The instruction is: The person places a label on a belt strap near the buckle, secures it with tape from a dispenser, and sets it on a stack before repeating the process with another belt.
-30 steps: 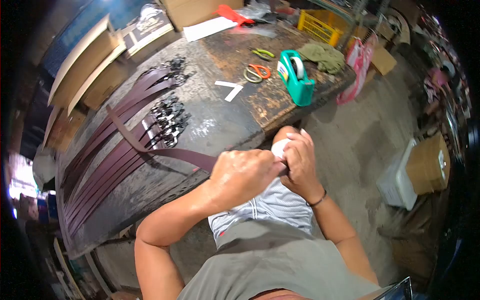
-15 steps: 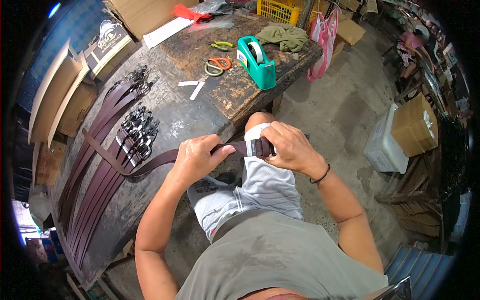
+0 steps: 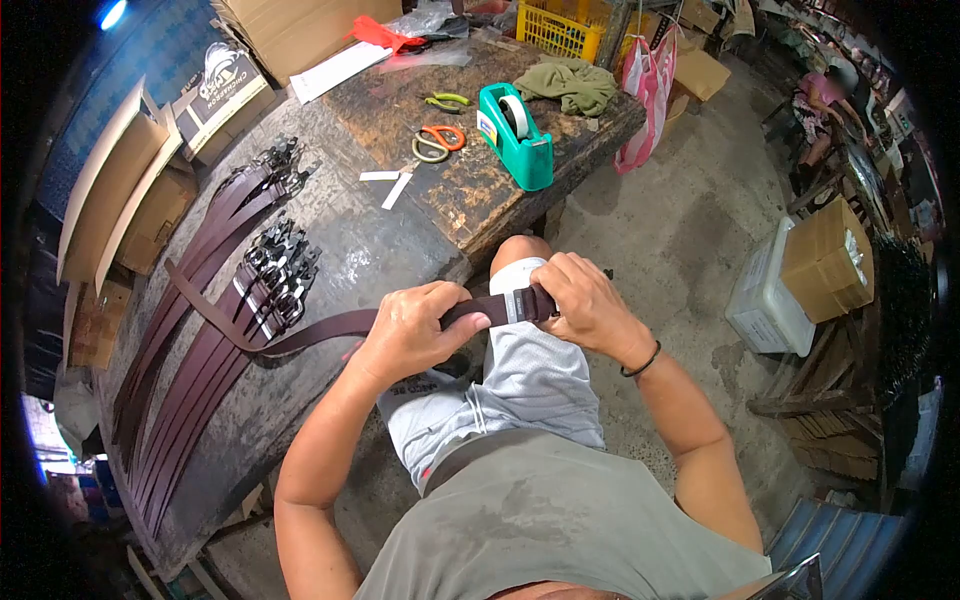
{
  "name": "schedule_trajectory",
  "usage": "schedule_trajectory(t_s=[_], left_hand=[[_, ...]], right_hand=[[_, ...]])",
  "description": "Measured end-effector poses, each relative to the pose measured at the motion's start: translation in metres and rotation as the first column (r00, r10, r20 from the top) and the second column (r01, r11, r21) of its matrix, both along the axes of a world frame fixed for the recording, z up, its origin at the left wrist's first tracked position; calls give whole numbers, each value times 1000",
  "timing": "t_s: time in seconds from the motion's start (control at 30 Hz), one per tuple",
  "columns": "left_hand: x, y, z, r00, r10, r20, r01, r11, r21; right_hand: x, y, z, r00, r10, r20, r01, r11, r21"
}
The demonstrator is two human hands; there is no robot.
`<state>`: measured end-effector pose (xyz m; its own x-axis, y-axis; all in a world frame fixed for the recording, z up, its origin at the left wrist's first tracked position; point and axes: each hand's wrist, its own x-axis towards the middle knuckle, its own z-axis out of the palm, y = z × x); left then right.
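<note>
Concrete floor (image 3: 690, 215) fills the right of the frame, dark workbench (image 3: 375, 260) the left, & we've got a brown strap (image 3: 335, 325) running centre-frame, from left of centre on the bench out over the lap. L hand (image 3: 415, 325) has it mid-length, fingers curled together, thumb pinching flat along the face; R hand (image 3: 590, 305) is bunched tight on the dark end fitting, fingers pressed together, exact fingertip contact hidden. Pale band (image 3: 514, 306) sits btwn the two, so that stretch looks held taut & flat, prob. for control. Loose tail loops back across a fan of straps (image 3: 190, 400), lower left; their metal fittings (image 3: 285, 265) bunch at one end, likely to limit tangling. Scissors (image 3: 446, 128) & green tape dispenser (image 3: 530, 165) sit upper centre, prob. w/in reach, dispenser v. near the bench's right edge. Edge runs close by L forearm, so less room that side; R elbow has more, out over the floor, w/ white bin (image 3: 765, 315) & carton (image 3: 825, 260) bounding it at right.
</note>
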<state>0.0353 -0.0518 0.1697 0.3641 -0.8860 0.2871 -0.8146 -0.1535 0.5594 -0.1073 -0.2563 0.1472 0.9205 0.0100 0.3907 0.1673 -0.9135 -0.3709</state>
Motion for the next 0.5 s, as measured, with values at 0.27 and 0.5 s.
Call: schedule_trajectory(t_s=[0.27, 0.5], left_hand=[[-31, -16, 12, 1000, 4, 21, -3, 999, -40], [-40, -18, 23, 994, 48, 97, -35, 991, -128]], right_hand=[[3, 38, -9, 972, 51, 227, -75, 992, 99], [12, 40, -16, 940, -71, 335, 38, 994, 103]])
